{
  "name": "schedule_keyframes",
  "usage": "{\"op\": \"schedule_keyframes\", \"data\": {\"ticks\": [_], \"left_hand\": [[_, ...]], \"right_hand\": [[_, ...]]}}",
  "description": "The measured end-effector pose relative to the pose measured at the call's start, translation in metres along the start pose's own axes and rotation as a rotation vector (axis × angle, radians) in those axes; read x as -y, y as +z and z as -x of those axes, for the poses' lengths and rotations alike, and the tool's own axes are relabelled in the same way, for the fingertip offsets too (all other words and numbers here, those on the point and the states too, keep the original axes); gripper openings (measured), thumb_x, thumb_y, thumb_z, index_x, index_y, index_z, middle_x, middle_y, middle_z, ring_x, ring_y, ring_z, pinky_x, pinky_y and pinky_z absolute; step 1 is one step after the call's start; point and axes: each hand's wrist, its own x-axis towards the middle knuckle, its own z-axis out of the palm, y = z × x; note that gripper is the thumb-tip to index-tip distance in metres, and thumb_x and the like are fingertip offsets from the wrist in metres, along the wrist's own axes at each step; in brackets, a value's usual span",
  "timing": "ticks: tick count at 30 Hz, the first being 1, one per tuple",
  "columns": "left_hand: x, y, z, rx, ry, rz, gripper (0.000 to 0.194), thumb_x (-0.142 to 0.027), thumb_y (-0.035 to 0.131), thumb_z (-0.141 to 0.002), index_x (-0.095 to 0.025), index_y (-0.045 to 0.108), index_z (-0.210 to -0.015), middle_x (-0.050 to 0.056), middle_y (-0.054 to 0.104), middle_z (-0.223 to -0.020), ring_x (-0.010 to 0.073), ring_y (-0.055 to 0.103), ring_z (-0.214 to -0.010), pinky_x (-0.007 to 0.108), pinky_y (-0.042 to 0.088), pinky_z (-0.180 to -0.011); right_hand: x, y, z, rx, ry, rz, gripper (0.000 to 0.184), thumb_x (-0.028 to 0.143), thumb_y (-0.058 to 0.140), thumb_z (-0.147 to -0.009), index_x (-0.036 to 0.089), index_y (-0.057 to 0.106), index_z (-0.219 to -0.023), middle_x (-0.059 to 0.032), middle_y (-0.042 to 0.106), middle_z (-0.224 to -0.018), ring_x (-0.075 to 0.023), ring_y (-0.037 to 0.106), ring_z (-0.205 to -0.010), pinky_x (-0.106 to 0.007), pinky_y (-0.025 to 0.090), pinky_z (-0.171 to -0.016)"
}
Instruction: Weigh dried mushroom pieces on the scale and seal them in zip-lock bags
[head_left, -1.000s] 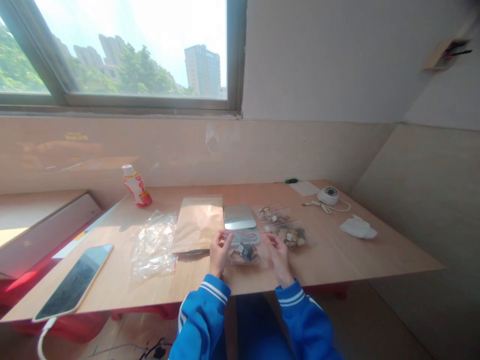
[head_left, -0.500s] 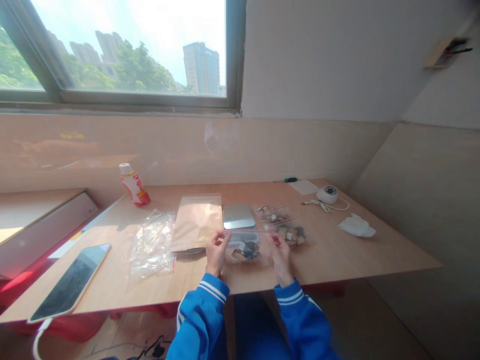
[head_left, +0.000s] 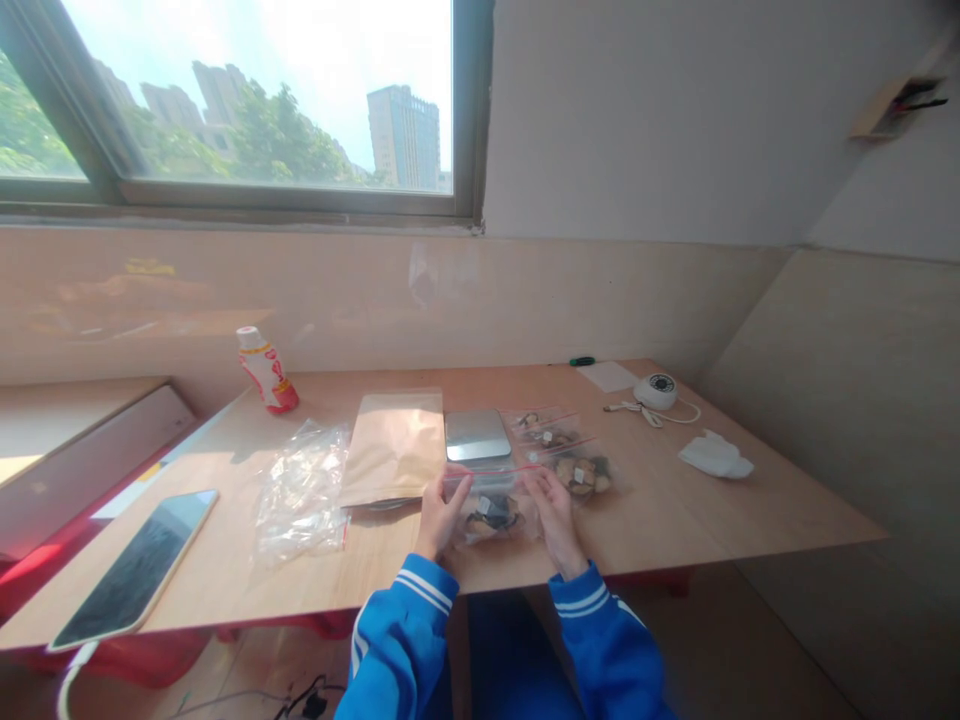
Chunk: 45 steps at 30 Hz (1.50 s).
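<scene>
A clear zip bag [head_left: 491, 516] with dark and tan dried pieces and a small white label lies in front of me at the table's near side. My left hand [head_left: 441, 512] pinches the left end of its red-lined top edge. On the same edge, further right, my right hand [head_left: 552, 510] is closed with its fingertips. Beyond the bag sits a flat silver scale [head_left: 478, 436]. Just past my right hand lie several similar filled bags, the nearest filled bag [head_left: 585, 474] holding larger tan pieces. Left of the scale is a brown paper pouch [head_left: 396, 440], lying flat.
Crumpled clear plastic bags [head_left: 300, 492] lie left of the pouch. A phone [head_left: 139, 568] with a white cable, a red-and-white bottle [head_left: 268, 372], a white dome camera [head_left: 655, 391], a tissue [head_left: 716, 455], white paper [head_left: 607, 376] and a green-handled tool [head_left: 582, 361] are on the table.
Both hands have shifted slightly, with my right hand moving a little inward along the bag's top edge. The bag stays between them.
</scene>
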Motion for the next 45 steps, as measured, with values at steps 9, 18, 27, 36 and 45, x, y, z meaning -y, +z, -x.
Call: {"op": "schedule_keyframes", "data": {"ticks": [9,18,27,36,45], "left_hand": [[0.007,0.003,0.000,-0.077,-0.073,0.012,0.038,-0.048,0.063,-0.075,-0.014,0.068,-0.092,0.007,0.070,-0.087,0.0201,0.064,-0.083,0.030,0.048,-0.078],[0.013,0.003,-0.005,-0.070,-0.104,-0.048,0.038,-0.050,0.063,-0.075,-0.015,0.068,-0.091,0.005,0.068,-0.080,0.0179,0.060,-0.076,0.028,0.046,-0.071],[0.009,0.002,-0.004,-0.090,-0.087,-0.065,0.036,-0.048,0.064,-0.073,-0.015,0.068,-0.085,0.001,0.063,-0.071,0.0130,0.053,-0.062,0.024,0.042,-0.062],[0.005,0.000,-0.005,-0.088,-0.062,-0.106,0.032,-0.048,0.065,-0.072,-0.016,0.067,-0.075,-0.001,0.060,-0.065,0.0107,0.047,-0.056,0.024,0.040,-0.059],[0.006,0.003,-0.003,-0.045,-0.098,0.010,0.037,-0.048,0.065,-0.074,-0.014,0.069,-0.090,0.006,0.069,-0.084,0.0184,0.062,-0.080,0.029,0.047,-0.076]], "right_hand": [[0.003,0.002,0.002,0.090,0.026,0.046,0.025,0.044,0.065,-0.079,0.020,0.068,-0.088,-0.0054,0.074,-0.090,-0.0199,0.068,-0.090,-0.032,0.050,-0.085],[0.004,0.002,0.002,-0.011,-0.072,0.154,0.025,0.045,0.063,-0.081,0.021,0.065,-0.086,-0.0039,0.074,-0.083,-0.0180,0.068,-0.081,-0.031,0.049,-0.081],[0.005,0.002,0.004,-0.045,-0.079,0.177,0.027,0.045,0.065,-0.078,0.020,0.066,-0.085,-0.0036,0.073,-0.078,-0.0183,0.067,-0.076,-0.033,0.051,-0.076],[-0.001,0.000,0.002,-0.073,-0.108,0.165,0.027,0.045,0.067,-0.077,0.019,0.069,-0.086,-0.0019,0.070,-0.076,-0.0155,0.063,-0.072,-0.029,0.049,-0.071],[0.005,0.003,0.005,-0.018,0.001,0.068,0.031,0.048,0.066,-0.077,0.019,0.068,-0.088,-0.0033,0.072,-0.079,-0.0154,0.064,-0.073,-0.026,0.048,-0.068]]}}
